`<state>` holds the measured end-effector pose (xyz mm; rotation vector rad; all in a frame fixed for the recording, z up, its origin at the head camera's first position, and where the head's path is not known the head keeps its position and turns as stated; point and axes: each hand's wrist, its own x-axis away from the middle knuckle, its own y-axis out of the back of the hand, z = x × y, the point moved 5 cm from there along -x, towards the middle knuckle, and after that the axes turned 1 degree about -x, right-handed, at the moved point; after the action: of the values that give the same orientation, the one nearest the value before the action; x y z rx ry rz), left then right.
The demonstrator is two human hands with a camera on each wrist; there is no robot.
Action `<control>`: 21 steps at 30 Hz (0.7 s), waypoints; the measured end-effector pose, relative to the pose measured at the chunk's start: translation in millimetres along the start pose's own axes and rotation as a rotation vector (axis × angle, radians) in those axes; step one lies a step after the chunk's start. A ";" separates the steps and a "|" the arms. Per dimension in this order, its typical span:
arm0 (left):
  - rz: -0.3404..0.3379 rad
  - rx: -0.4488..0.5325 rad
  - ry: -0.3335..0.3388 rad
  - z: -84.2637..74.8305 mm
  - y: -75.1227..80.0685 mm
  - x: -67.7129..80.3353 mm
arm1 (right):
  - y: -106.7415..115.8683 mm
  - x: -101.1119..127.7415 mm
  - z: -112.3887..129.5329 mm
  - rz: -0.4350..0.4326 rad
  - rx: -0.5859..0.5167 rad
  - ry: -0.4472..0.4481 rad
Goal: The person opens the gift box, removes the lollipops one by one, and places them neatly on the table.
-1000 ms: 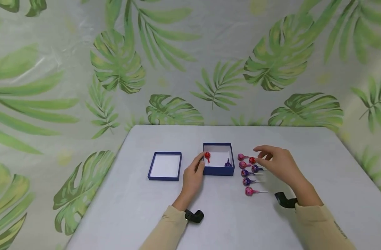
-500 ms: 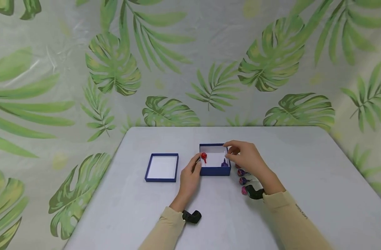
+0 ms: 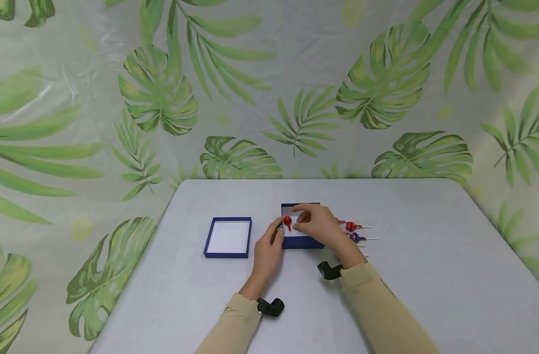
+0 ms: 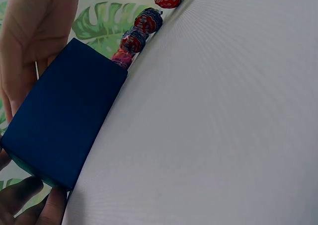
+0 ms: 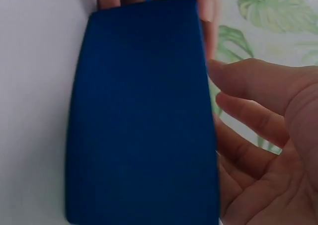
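A small dark blue box (image 3: 302, 241) is seen near the middle of the grey surface (image 3: 428, 275), its open top largely covered by the right hand (image 3: 315, 225). The right hand is held over the box with its fingers bent and drawn together above the white interior; whether something is pinched between them cannot be told from these views. The left hand (image 3: 269, 248) is laid against the left wall of the box, with its thumb and fingers curled about the near left corner, so that the box is steadied. A red lollipop (image 3: 287, 221) is seen inside the box at its left side, just beside the fingertips of both hands. To the right of the box, partly hidden by the right wrist, further lollipops lie on the surface: a red one (image 3: 350, 226) and a purple one (image 3: 354, 237), their sticks pointing right. In the left wrist view a row of wrapped lollipops (image 4: 148, 20) is shown just beyond the far corner of the box's dark blue wall (image 4: 62, 115). The box lid (image 3: 228, 237), blue-rimmed and white inside, lies open side up to the left of the box, apart from it.
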<state>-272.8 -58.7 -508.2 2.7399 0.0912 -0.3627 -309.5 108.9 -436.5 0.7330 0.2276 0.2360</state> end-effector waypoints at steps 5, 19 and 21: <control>0.007 0.015 0.000 -1.3 -0.1 0.9 | -10.9 -5.9 -0.6 0.018 0.002 -0.018; -0.001 0.006 -0.032 -5.1 -0.4 0.5 | -30.1 -21.3 -9.6 0.028 0.191 -0.066; -0.006 0.012 -0.036 -5.2 0.3 0.0 | -31.0 -22.2 -8.8 0.023 0.196 -0.068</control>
<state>-271.5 -57.1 -503.4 2.7447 0.0876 -0.4148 -329.0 85.6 -461.3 0.9374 0.1788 0.2121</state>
